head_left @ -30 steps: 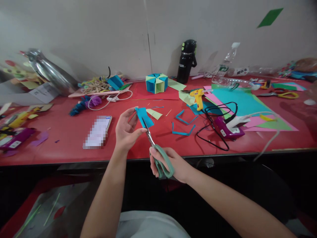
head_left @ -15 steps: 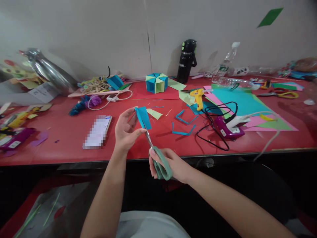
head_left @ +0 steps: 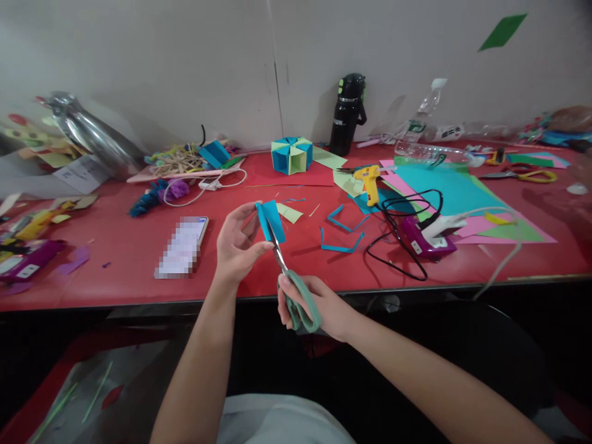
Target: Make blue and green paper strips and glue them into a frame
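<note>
My left hand [head_left: 239,243] pinches a small folded piece of blue paper [head_left: 272,219], held up above the red table. Green-handled scissors [head_left: 303,302] are gripped in my right hand [head_left: 319,308], with fingers through the handle loops. Their blades point up and away from me and lie along the blue paper, near my left thumb. To the right of the paper, two bent blue paper strips [head_left: 342,248] rest on the table. Just behind it lies a pale green paper scrap [head_left: 290,213]. Farther back stands a blue and pale green folded paper ring [head_left: 292,155].
On the red table [head_left: 124,259] lie a phone [head_left: 182,246], a yellow glue gun [head_left: 369,182], a purple power strip [head_left: 428,240] with cables and coloured paper sheets [head_left: 457,191]. A black bottle [head_left: 348,117] and a metal jug [head_left: 99,135] stand along the wall.
The blue paper has tilted and shifted slightly right, and the scissor blades reach a little farther up along it. Both hands stay in nearly the same place.
</note>
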### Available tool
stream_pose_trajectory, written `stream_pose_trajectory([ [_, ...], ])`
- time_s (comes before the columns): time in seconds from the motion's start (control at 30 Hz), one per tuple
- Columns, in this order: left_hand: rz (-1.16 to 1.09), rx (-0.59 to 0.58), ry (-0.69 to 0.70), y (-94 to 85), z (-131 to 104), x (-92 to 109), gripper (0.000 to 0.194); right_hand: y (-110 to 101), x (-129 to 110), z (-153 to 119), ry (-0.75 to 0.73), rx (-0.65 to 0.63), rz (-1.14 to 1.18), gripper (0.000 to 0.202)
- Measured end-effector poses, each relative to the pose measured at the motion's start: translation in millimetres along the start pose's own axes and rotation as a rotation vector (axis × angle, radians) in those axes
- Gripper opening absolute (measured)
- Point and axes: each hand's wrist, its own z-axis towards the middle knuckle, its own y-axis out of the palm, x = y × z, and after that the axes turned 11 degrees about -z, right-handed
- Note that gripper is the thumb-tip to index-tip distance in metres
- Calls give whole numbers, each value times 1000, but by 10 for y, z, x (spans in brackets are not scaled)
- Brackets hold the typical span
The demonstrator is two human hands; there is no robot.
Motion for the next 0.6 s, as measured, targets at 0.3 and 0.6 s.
stream_pose_trajectory([
  [0.3, 9, -35, 32, 21, 3, 2, 77, 40, -50, 43, -24, 66, -32, 64],
  [0.6, 16, -33, 12, 28, -4, 18, 78, 93, -145, 46, -4, 107, -55, 65],
])
